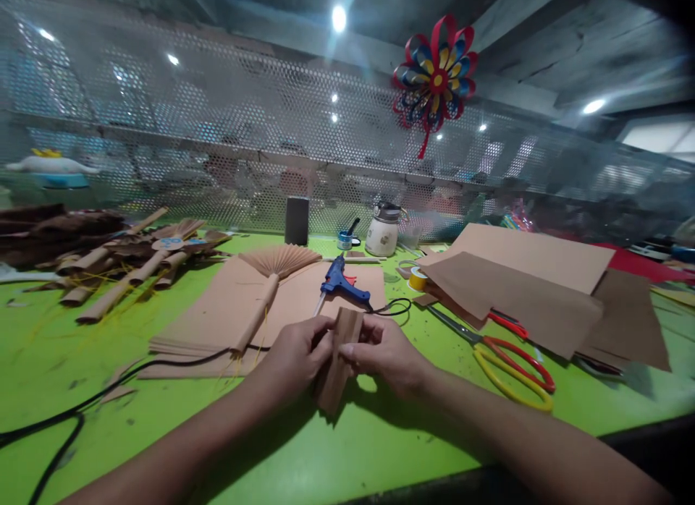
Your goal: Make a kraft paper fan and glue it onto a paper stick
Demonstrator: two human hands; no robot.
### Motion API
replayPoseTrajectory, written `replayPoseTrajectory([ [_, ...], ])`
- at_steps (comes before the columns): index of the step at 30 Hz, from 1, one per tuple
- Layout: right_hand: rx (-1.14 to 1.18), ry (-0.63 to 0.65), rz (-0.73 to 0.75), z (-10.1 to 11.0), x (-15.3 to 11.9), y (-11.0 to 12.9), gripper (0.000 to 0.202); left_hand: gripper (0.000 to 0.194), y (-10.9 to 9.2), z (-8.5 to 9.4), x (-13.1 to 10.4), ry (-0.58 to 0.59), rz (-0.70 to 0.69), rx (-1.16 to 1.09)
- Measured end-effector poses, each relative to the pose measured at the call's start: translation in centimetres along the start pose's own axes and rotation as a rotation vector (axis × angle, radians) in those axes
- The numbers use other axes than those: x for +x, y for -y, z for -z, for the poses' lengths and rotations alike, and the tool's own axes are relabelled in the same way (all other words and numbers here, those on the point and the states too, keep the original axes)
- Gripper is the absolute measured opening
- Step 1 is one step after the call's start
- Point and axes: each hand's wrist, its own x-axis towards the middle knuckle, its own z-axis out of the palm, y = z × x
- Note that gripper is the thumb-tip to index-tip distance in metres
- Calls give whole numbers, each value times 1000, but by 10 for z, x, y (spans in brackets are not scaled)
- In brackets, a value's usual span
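Between my two hands is a narrow folded strip of brown paper (337,378), tilted and lifted over the green table. My left hand (301,353) pinches its left side between thumb and fingers. From the right, my right hand (388,353) grips the same strip, thumb lying across its front. Just beyond my hands a blue glue gun (342,282) rests on a stack of light brown paper sheets (200,317). A paper fan with a rolled handle (258,313) lies on that stack, left of the glue gun.
Scissors with red and yellow handles (510,367) lie to the right, beside large brown sheets (515,295). Several rolled-handle paper pieces (108,295) are heaped at left. A black cord (135,375) crosses the left side. A white jar (381,234) and dark box (297,221) stand at the back.
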Motion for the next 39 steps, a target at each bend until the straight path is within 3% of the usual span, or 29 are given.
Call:
replayPoseTrajectory([
  [3,-17,-9,-6,-1,-1,2,32,19,2,1,0,-28,18,-29],
  [9,-54,-58,-55,-2,1,5,27,22,8,3,6,-44,131,-339],
  [23,-66,-62,-69,1,3,5,24,25,3,7,8,-153,170,-352],
  [29,10,21,-46,6,5,0,32,31,-5,8,6,-64,278,-532],
  [35,50,-55,-48,12,8,4,38,29,-16,3,0,31,314,-648],
  [39,78,-24,-1,15,9,5,38,41,-17,2,-1,77,352,-670],
])
